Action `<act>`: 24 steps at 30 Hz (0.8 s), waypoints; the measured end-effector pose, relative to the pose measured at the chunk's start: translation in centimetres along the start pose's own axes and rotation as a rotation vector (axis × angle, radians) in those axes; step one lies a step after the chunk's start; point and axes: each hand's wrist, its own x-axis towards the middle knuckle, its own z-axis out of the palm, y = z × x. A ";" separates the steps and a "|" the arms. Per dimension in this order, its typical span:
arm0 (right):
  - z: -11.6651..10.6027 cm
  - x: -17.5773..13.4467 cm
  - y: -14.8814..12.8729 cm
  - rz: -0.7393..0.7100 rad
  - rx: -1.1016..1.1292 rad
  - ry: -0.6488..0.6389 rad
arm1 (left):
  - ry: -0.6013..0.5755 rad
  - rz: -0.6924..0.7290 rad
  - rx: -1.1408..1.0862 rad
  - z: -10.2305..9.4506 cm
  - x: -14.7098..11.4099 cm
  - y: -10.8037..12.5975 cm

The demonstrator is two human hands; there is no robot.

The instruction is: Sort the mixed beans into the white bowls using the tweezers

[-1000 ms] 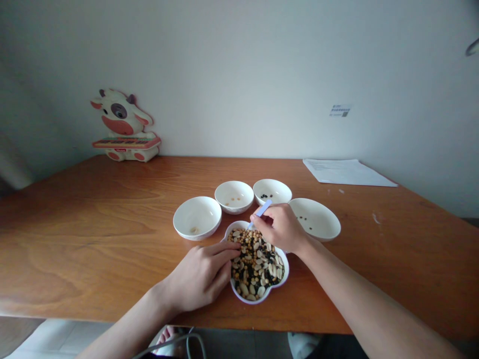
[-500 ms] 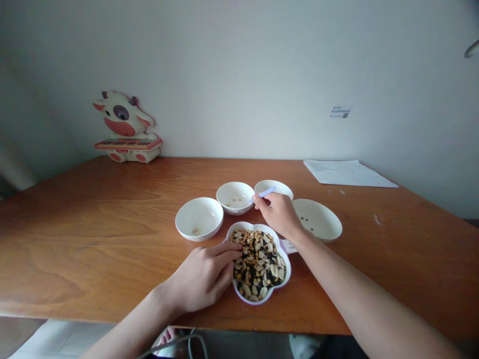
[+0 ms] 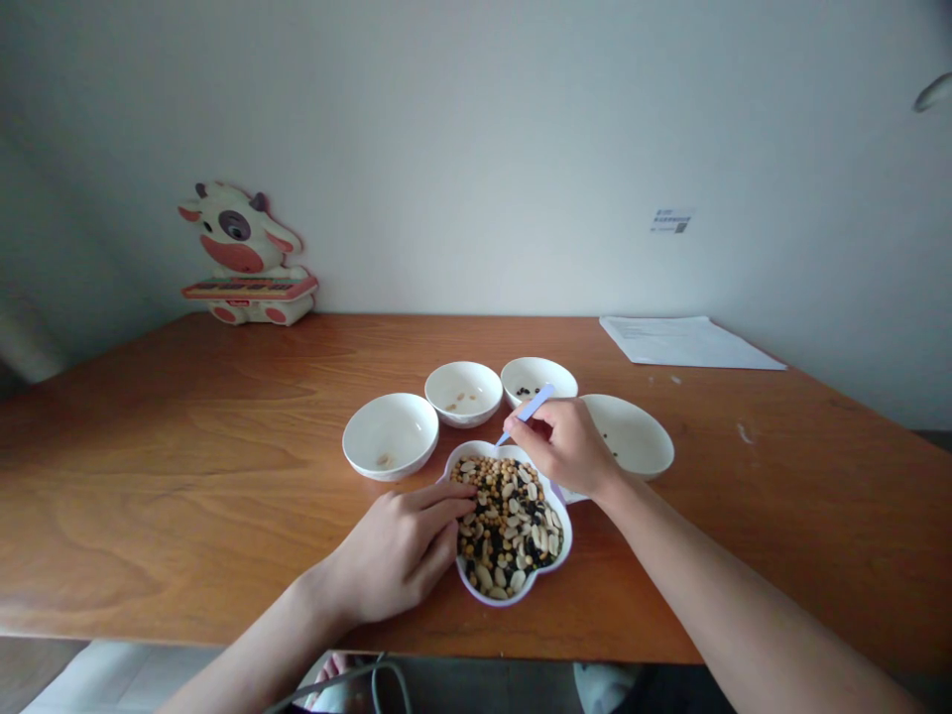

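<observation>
Head view: the right hand [image 3: 566,446], its grip closed in a pinch on lilac tweezers [image 3: 534,403], points their tips at the far rim of a flower-shaped dish [image 3: 567,535] on the tabletop [image 3: 185,476]; whether the tips hold anything cannot be told. The left hand [image 3: 398,545] lies over the dish's left rim, its grip partly hidden. Step in hand, apparently: tweezering at the mixed peanuts and beans [image 3: 511,526]; the next move calls for a steady dish and fine pinch
</observation>
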 end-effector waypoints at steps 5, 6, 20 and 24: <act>-0.2 -0.1 -0.1 -0.025 -0.039 -0.128 | 0.004 -0.004 -0.001 -0.1 -0.1 0.1; -0.2 -0.1 -0.1 -0.024 -0.050 -0.129 | 0.003 -0.004 -0.001 -0.1 -0.1 0.1; 0.3 -0.2 0.0 -0.021 -0.152 -0.177 | 0.000 -0.001 -0.008 -0.3 0.2 0.3; 0.4 -0.2 0.0 -0.020 -0.151 -0.184 | 0.006 0.005 -0.003 -0.2 0.1 0.2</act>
